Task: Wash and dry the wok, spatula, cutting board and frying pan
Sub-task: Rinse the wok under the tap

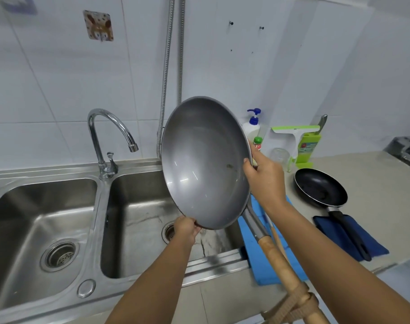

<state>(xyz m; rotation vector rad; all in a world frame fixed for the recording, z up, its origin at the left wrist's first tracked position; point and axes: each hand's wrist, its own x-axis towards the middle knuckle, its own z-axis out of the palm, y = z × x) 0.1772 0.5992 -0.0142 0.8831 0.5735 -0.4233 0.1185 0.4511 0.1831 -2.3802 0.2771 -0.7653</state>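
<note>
A grey wok (204,160) is held up, tilted on edge with its inside facing me, above the right sink basin (141,206). My left hand (186,228) grips its lower rim, and my right hand (264,176) grips its right rim. Its wooden handle (281,263) points down toward me. A blue cutting board (262,265) lies flat on the counter below the handle, mostly hidden by the wok and my right arm. A black frying pan (319,187) rests on the counter to the right, its handle over a dark blue cloth (346,237). I see no spatula for certain.
A chrome faucet (110,134) stands between the left sink basin (36,225) and the right one. Against the wall are a soap pump bottle (252,127), a green-capped bottle (257,142), a glass jar (280,156) and a green-and-white squeegee (297,139). A metal hose (166,66) hangs down the tiles.
</note>
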